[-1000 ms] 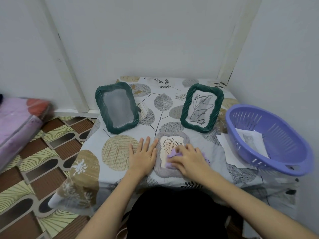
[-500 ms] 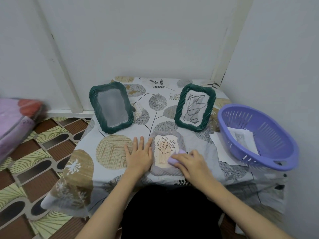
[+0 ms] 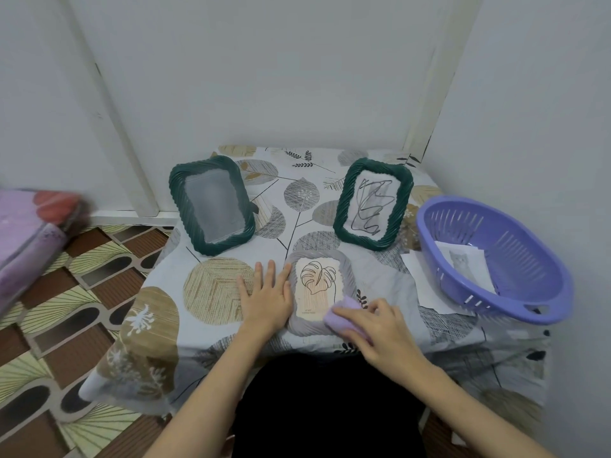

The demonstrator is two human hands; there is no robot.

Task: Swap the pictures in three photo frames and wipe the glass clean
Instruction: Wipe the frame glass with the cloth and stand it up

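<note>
A grey frame (image 3: pixel 347 269) with a leaf drawing lies flat near the table's front edge. My left hand (image 3: pixel 267 294) rests flat beside its left side, fingers straight and touching the frame's rim. My right hand (image 3: pixel 380 328) presses a lilac cloth (image 3: pixel 340 314) onto the frame's lower right corner. Two dark green frames stand upright behind: the left green frame (image 3: pixel 211 204) shows a pale grey blank picture, the right green frame (image 3: pixel 373 203) holds a black scribble drawing.
A purple plastic basket (image 3: pixel 515 292) with a cat picture (image 3: pixel 463 262) inside sits at the right, white paper (image 3: pixel 416 276) under its edge. The table (image 3: pixel 211 292) wears a leaf-patterned cloth and stands in a wall corner. A pink bundle (image 3: pixel 29 239) lies at far left above patterned floor.
My right hand has slid the cloth from the middle of the glass down to the frame's lower right corner. My left hand stays flat beside the frame.
</note>
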